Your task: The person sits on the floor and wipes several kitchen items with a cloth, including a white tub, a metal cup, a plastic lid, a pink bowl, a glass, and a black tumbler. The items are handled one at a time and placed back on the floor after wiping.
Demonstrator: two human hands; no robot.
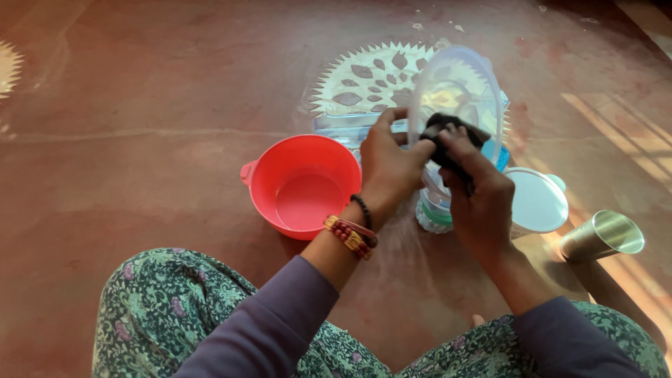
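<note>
Red-brown floor (140, 105) fills the view, a white spiked floor pattern (364, 80) painted just beyond the hands. Left of the grip sits a red plastic bowl (302, 185), empty, handle pointing away. At the centre, a clear plastic lid (458, 84) is held upright, tilted toward the camera. Left hand (388, 168) clamps its near edge, fingers curled round the rim. Right hand (483, 203) is closed on a dark cloth (451, 136), pressing it against the lid's face. Right of the grip, a white round lid (537, 203) lies flat; further right a steel tumbler (603, 236) lies on its side. Beneath the hands, a clear container (434, 210).
</note>
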